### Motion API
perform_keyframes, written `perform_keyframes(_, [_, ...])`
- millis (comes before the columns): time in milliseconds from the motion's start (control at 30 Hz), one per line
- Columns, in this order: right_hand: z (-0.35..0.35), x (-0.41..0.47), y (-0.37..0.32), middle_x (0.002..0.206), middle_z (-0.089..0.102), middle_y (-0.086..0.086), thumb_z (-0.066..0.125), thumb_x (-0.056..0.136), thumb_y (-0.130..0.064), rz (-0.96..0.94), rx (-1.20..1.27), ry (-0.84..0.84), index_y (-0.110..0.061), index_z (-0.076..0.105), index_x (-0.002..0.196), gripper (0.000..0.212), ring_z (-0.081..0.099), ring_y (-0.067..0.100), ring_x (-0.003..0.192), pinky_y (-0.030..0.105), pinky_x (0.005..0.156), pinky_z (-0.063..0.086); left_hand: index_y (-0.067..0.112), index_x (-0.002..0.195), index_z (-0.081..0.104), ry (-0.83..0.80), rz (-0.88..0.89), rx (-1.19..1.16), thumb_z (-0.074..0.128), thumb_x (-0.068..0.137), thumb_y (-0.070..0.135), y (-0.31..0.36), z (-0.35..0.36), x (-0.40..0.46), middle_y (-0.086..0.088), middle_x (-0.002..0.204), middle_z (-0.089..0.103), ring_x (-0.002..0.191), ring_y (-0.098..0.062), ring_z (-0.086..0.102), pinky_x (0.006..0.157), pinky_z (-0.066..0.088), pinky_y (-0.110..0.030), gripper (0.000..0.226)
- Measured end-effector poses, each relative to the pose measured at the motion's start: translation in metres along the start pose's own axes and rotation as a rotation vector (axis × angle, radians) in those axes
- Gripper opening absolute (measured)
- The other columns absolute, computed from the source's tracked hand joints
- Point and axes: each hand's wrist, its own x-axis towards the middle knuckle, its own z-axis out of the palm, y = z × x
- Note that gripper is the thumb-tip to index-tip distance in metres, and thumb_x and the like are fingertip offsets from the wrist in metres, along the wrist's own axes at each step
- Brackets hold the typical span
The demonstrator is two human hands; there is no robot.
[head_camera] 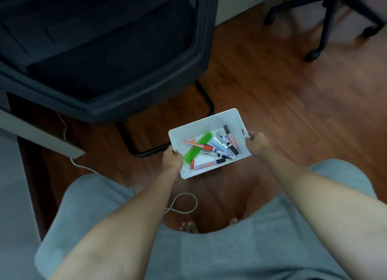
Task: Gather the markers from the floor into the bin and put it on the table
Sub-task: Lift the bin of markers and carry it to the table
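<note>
Wooden floor; black chair; both hands grip bin.

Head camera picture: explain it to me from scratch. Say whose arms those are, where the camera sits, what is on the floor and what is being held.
There is no machine here. The camera is worn on a person's head and looks down, so the two bare arms and the grey shorts are that person's own. The left hand and the right hand each grip one end of a white bin. Inside it lie the markers, among them an orange one and a purple one, plus a green case. Below is a wooden floor with a white cable, a dark chair to the left and another chair's wheeled base at the top right. I see no loose markers on the floor.
</note>
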Motion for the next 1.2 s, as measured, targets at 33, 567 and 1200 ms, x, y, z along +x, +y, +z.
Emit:
perform_keyframes(33, [-0.016,-0.011,-0.009,0.12,0.068,0.02,0.047,0.09,-0.011,0.009,0.01,0.005,-0.011,0.064,0.125,0.039,0.063,0.038,0.111,0.034,0.087,0.049,0.009,0.125,0.061,-0.01,0.014,0.014,0.039,0.099,0.011,0.014,-0.009,-0.01,-0.015,0.129,0.062,0.118,-0.035,0.058,0.096,0.046,-0.034,0.034])
perform_keyframes(567, [-0.141,-0.155,-0.116,0.119,0.068,0.019,0.048,0.094,-0.022,0.055,-0.064,-0.036,-0.011,0.065,0.124,0.036,0.064,0.039,0.108,0.032,0.078,0.047,0.015,0.115,0.065,-0.064,-0.124,-0.125,0.039,0.091,0.008,0.111,-0.133,-0.165,-0.005,0.112,0.07,0.1,-0.03,0.065,0.091,0.055,-0.038,0.036])
perform_keyframes(1200, [-0.229,-0.307,-0.227,0.104,0.069,0.012,0.053,0.092,-0.022,0.056,-0.012,-0.019,-0.009,0.066,0.101,0.022,0.061,0.033,0.104,0.033,0.083,0.043,0.014,0.104,0.069,-0.082,-0.169,-0.308,0.041,0.089,0.004,0.193,-0.272,-0.276,-0.007,0.101,0.072,0.094,-0.028,0.068,0.083,0.059,-0.043,0.033])
